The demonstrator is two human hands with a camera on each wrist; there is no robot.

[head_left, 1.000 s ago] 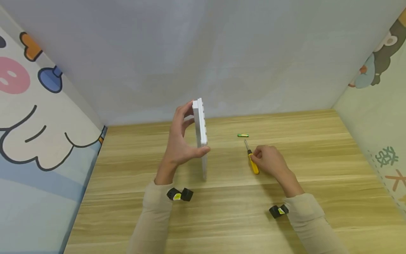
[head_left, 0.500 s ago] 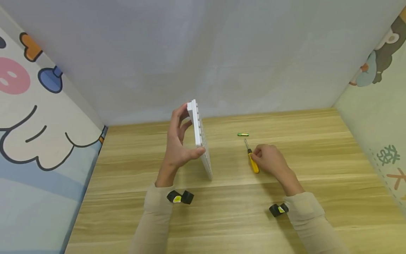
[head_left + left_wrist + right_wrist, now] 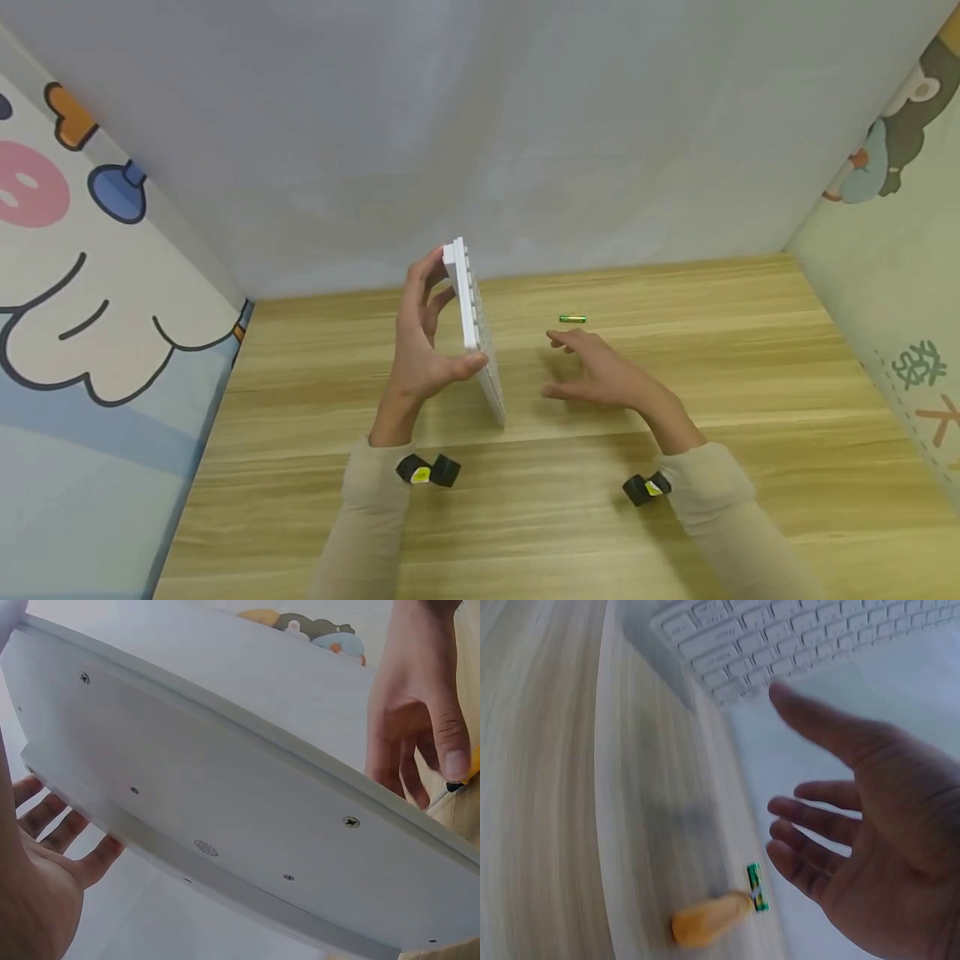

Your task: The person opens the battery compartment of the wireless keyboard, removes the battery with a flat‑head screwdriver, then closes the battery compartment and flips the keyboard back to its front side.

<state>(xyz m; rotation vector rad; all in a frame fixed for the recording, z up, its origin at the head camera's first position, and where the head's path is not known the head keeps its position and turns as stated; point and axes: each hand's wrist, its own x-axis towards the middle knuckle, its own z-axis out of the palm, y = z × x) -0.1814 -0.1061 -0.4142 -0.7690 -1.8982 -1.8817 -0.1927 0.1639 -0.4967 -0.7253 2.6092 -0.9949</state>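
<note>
A white keyboard (image 3: 470,304) stands tilted on its end, gripped by my left hand (image 3: 422,354) with the thumb at the near edge and fingers behind. Its screwed underside (image 3: 225,799) faces the left wrist camera, while the keys (image 3: 780,634) face my right side. My right hand (image 3: 600,372) hovers with thumb and fingers spread, holding nothing, between the keyboard and a yellow-handled screwdriver (image 3: 709,921). In the head view that hand hides the screwdriver. Just past the fingertips lies a small green battery (image 3: 572,318).
The wooden table (image 3: 525,517) meets a grey back wall (image 3: 525,150). Cartoon-printed panels (image 3: 90,333) stand at the left and right sides. Each sleeve cuff carries a small black wrist camera (image 3: 427,471).
My right hand has let go of the screwdriver, spread its fingers and moved left toward the keyboard. Over the second, the keyboard has turned slightly, showing more of its keys.
</note>
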